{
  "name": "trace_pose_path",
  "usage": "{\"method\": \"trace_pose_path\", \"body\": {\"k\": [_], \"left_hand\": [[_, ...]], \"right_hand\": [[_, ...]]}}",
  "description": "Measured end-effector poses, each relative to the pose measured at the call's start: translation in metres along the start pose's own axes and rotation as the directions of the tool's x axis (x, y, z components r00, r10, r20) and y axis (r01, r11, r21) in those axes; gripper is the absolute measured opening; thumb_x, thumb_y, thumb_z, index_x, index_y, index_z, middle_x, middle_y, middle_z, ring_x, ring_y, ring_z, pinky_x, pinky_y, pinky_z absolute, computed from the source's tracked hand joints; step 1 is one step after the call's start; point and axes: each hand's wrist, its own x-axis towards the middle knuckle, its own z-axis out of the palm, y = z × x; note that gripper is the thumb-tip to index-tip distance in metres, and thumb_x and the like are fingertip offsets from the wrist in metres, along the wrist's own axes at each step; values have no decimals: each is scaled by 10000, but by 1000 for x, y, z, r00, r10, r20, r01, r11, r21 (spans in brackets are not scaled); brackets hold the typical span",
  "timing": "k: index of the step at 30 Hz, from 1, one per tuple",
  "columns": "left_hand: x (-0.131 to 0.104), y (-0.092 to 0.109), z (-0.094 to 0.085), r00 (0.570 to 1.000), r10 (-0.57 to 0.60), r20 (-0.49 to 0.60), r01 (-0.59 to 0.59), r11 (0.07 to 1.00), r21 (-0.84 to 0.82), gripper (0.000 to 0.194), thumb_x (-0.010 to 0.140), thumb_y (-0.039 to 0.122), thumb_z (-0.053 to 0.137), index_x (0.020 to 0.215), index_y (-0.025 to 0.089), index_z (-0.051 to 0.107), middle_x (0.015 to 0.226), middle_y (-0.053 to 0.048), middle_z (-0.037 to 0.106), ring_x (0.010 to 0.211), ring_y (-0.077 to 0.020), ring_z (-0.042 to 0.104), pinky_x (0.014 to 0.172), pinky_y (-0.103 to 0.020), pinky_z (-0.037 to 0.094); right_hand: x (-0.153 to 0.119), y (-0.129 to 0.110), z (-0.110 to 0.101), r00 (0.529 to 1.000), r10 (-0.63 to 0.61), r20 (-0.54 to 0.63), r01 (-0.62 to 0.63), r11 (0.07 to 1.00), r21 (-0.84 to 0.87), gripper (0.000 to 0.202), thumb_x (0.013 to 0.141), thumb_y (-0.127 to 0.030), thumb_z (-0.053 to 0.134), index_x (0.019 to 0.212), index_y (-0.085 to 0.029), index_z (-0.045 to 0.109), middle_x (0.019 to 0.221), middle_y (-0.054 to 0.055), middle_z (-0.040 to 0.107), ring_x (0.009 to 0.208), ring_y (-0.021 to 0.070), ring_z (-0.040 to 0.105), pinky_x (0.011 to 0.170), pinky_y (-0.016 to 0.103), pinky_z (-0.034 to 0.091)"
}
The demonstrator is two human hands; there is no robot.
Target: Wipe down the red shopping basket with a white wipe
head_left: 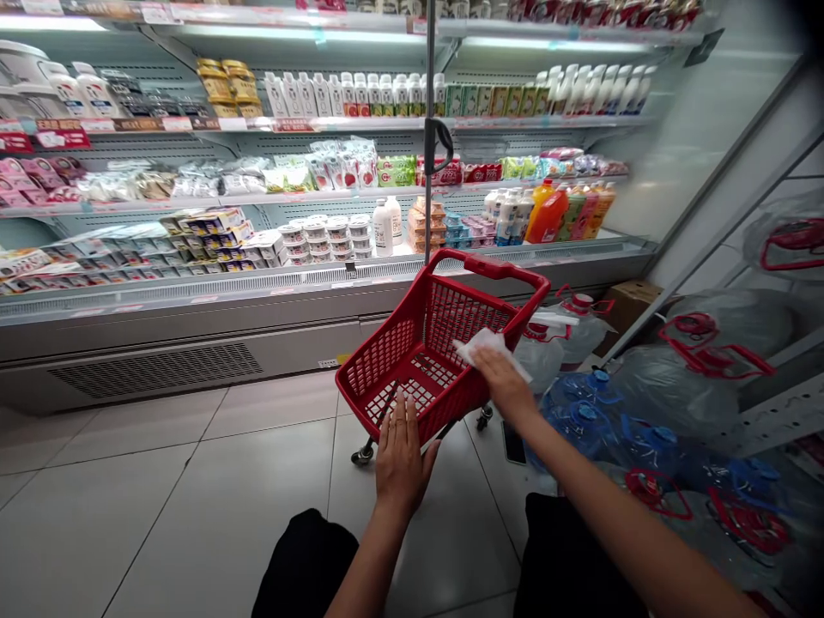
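Observation:
A red plastic shopping cart (444,408) with perforated sides stands on the tiled floor in front of me, its handle toward the upper right. On the cart's near side, close to the front corner, my left hand (402,446) lies flat with fingers stretched out and holds nothing. My right hand (505,382) presses a white wipe (486,342) against the rim at the cart's right side. Part of the wipe is hidden under the fingers. Inside the basket only the grid floor shows.
An open refrigerated case (289,348) with shelves of bottles, cartons and yogurt cups runs across the back. Several large water bottles (585,421) crowd the right side. A phone-like dark slab (513,445) lies on the floor by the cart. My knees (309,562) are below.

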Motion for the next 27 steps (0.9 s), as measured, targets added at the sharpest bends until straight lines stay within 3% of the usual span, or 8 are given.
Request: {"method": "trace_pose_path", "body": {"k": [4,6,8,11,14,16,19,27], "left_hand": [[3,11,6,1000,15,-10,-15,1000,-14,882,1062,476,458,1689,137,-62,1723,-199,222,1557,-308,365,1232,-478,383],[4,8,5,999,48,9,-48,999,-26,879,1063,476,458,1689,130,-53,1716,-202,252,1554,-300,373,1224,-468,394],[7,-1,2,992,117,50,-114,992,-60,884,1065,481,453,1685,119,-63,1703,-199,297,1543,-280,395,1211,-445,413],[16,-27,-5,949,287,131,-269,953,-137,881,1065,482,463,1687,149,-63,1690,-152,358,1536,-232,410,1221,-400,405],[26,-58,-10,910,373,182,-359,927,-104,846,1054,510,496,1697,240,17,1705,-94,345,1561,-222,363,1277,-420,316],[30,-73,-10,896,392,209,-388,919,-66,834,1035,547,523,1693,288,82,1716,-77,322,1567,-221,350,1285,-414,295],[30,-80,-7,904,374,206,-377,926,-28,816,1029,529,542,1688,311,113,1726,-73,300,1569,-216,345,1282,-408,303],[18,-69,-8,946,282,158,-289,957,20,786,1044,476,522,1693,283,124,1735,-82,266,1568,-249,350,1271,-442,337]], "right_hand": [[-22,-74,11,987,-149,57,141,982,125,757,981,-23,347,1689,-245,200,1654,41,438,1548,205,374,1272,459,387],[-28,-90,9,970,-228,81,212,962,171,731,1005,-51,367,1688,-249,197,1667,25,416,1562,197,343,1278,456,377],[-28,-82,4,954,-286,92,264,944,196,703,1024,-71,377,1681,-267,224,1658,13,431,1556,191,356,1278,460,373],[-20,-37,-1,945,-319,76,298,933,202,682,1027,-51,353,1661,-297,296,1615,9,499,1516,170,428,1268,453,386],[-10,14,-2,971,-240,16,233,955,182,677,1021,-42,336,1647,-299,340,1605,17,516,1500,167,453,1283,440,366],[-4,33,-1,981,-196,-10,195,965,176,673,1019,-43,330,1646,-288,347,1628,22,487,1515,182,432,1308,440,321],[0,38,2,987,-157,-30,160,967,197,664,1020,-45,319,1642,-274,360,1654,24,449,1544,188,381,1326,441,278],[8,25,21,996,-88,-35,94,964,249,656,997,-26,282,1605,-219,432,1635,63,474,1572,157,312,1322,475,274]]}}
